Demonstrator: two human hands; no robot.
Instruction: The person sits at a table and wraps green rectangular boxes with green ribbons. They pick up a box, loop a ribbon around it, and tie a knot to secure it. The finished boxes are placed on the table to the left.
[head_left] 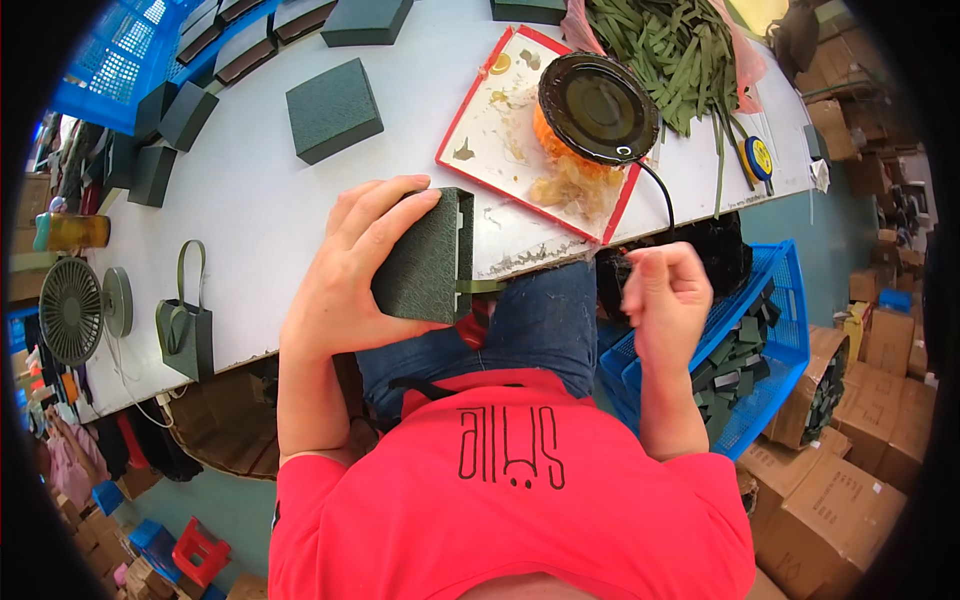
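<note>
My left hand [355, 250] grips a dark green textured box [420, 260] from its left side, thumb below and fingers over the top. The box is tilted at the table's front edge, above my lap. A short green ribbon [482, 286] sticks out from its right side. Off to the right of the box, my right hand [668, 290] is raised with thumb and fingers pinched together. It is slightly blurred, and whatever may be between the fingertips is too small to make out. Another green box [335, 110] lies on the table beyond my left hand.
A black pan of dark liquid [598, 105] with a cord stands on a stained red-edged board [480, 130]. Green ribbons [660, 50] are heaped behind it. At left are a small fan [70, 310] and a box with ribbon handles [185, 335]. A blue crate [785, 330] holds small green pieces.
</note>
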